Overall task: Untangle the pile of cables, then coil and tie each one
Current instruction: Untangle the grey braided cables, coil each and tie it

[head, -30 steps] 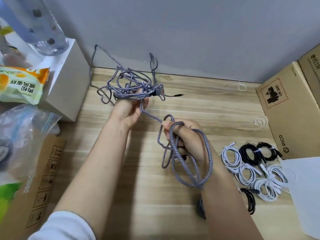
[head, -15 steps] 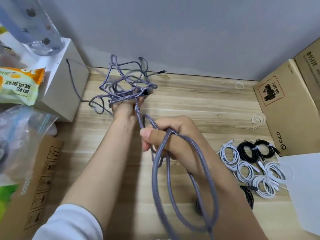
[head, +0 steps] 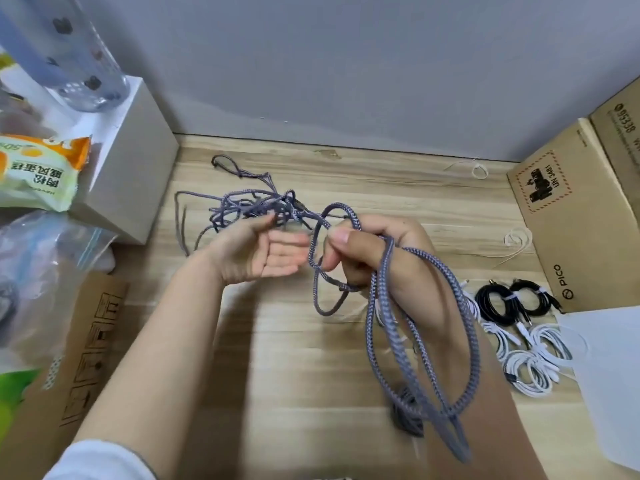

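A tangle of grey braided cable [head: 249,206] lies on the wooden table [head: 294,358] near the back wall. One strand runs from it to my right hand [head: 374,254], which grips several large loops of the same cable; the loops [head: 426,358] hang down over my wrist and forearm. My left hand [head: 256,252] hovers just in front of the tangle, palm turned toward the right hand, fingers straight and holding nothing. Tied white coils [head: 533,358] and black coils [head: 502,303] lie at the right. A grey coil [head: 405,408] shows partly under my right forearm.
Cardboard boxes [head: 571,220] stand at the right, with a white sheet [head: 609,375] in front. At the left are a white box [head: 131,168] bearing a bottle [head: 69,46], a snack packet [head: 38,171], a plastic bag [head: 34,271] and flat cardboard [head: 86,341]. Loose ties [head: 517,237] lie near the boxes.
My left hand has let go of the raised tangle, which now lies on the table, and has opened. My right hand has moved up toward the tangle with its loops.
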